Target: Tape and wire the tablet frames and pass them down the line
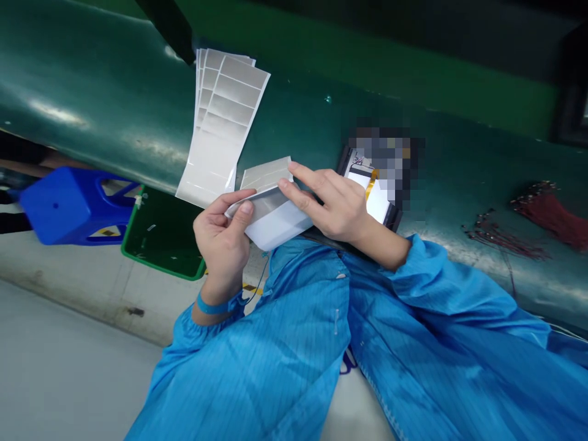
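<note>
1. The sheet, bent, is just right of the near end of the stack.
2. The left hand pinches its left end; the right hand lays two fingertips on its upper part, though whether it grips I cannot tell.
3. Right of the stack lies the device, partly covered by the right hand.
4. Red wires lie far right of the stack.
5. A dark bar reaches near the stack's far-left corner.
6. Nearer than the stack, leftward, the green bin shows small pale bits inside.
</note>
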A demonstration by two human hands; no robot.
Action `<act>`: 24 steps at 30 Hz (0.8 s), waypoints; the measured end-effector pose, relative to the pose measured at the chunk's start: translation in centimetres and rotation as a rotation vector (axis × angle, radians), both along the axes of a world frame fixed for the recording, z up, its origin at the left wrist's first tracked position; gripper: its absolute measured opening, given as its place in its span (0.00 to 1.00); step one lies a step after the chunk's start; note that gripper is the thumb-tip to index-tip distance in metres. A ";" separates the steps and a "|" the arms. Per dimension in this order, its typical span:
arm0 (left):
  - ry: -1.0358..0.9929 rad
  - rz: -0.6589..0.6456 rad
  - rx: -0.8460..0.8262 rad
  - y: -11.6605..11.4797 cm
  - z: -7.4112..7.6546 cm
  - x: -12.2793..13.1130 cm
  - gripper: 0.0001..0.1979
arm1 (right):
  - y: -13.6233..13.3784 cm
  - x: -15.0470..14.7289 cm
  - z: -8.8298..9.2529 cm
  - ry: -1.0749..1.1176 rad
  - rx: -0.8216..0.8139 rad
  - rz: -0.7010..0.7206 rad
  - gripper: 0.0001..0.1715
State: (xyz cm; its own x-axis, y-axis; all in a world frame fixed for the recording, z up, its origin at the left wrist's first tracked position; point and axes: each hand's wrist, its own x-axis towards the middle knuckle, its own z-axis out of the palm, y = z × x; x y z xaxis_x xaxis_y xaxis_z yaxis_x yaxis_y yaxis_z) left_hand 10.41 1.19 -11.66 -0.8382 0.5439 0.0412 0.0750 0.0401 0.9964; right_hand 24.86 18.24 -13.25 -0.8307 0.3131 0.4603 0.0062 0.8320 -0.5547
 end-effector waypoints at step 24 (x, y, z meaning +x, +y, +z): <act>0.258 -0.197 -0.113 0.3 1.6 -1.4 0.17 | -1.2 -0.1 3.5 0.083 -0.259 -0.237 0.16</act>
State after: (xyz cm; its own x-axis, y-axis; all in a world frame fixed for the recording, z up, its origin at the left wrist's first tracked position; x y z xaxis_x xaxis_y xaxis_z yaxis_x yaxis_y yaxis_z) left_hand 9.05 1.53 -10.01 -0.6860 0.7077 0.1687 0.3416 0.1086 0.9336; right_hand 24.72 17.06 -9.72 -0.6839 0.6080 0.4032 0.1284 0.6444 -0.7538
